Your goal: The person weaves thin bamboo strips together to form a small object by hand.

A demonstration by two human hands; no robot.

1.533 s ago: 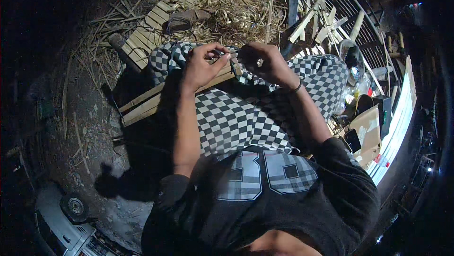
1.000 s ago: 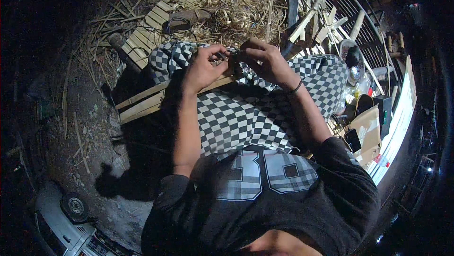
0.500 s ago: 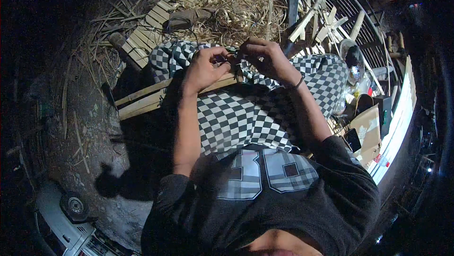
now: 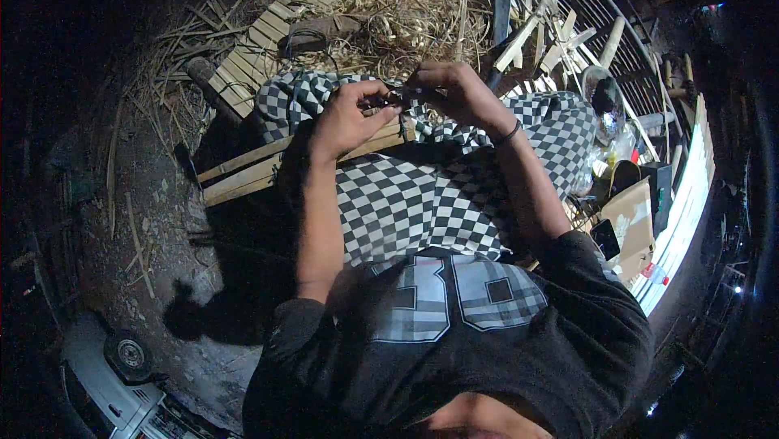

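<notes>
Close in, the black shirt (image 4: pixel 454 342) filled the bottom of the view and the checkered cloth (image 4: pixel 414 204) lay across the lap. Above it, the left hand (image 4: pixel 350 118) was pinched shut on a small dark piece (image 4: pixel 396 98); too small to tell what. The right hand (image 4: pixel 454 92) met it there, fingertips closed on the same piece, hands touching over the knees. By my read, short, steady finger moves suited this best, wrists held low over the lap. A pale wooden slat (image 4: pixel 268 167) ran under the left forearm, just beside it. On the right a cardboard box (image 4: pixel 629 224) crowded the elbow. Farther out, straw (image 4: pixel 398 13) and loose sticks (image 4: pixel 535 17) closed the far edge; only dim bare ground opened out left.
</notes>
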